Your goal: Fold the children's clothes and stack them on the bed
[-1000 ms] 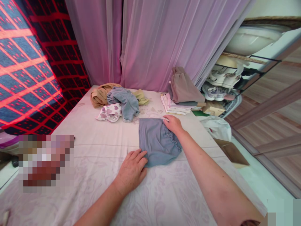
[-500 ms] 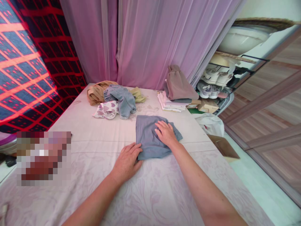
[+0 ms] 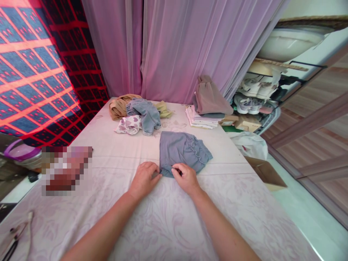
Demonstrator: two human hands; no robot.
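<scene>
A pair of blue-grey shorts (image 3: pixel 179 146) lies folded in half on the cloth-covered surface, its gathered, drawstring waist pointing right. At the near left corner of the hem, my left hand (image 3: pixel 144 178) has its fingers bent and pinches the fabric. My right hand (image 3: pixel 187 178) is closed on the near edge of the shorts, thumb and index finger together, with a little of the cloth lifted. Part of that near edge is hidden behind the right hand.
A loose heap with denim clothing (image 3: pixel 148 114) lies at the back left. Folded clothes (image 3: pixel 205 119) are stacked at the back right, with mauve trousers (image 3: pixel 210 98) on top. Cables (image 3: pixel 29 226) lie at the near left. An open cardboard box (image 3: pixel 265 172) stands beyond the right edge.
My right hand has moved from lying flat on top of the shorts to their near edge and closed there. My left hand has curled at the hem corner. The view has shifted slightly.
</scene>
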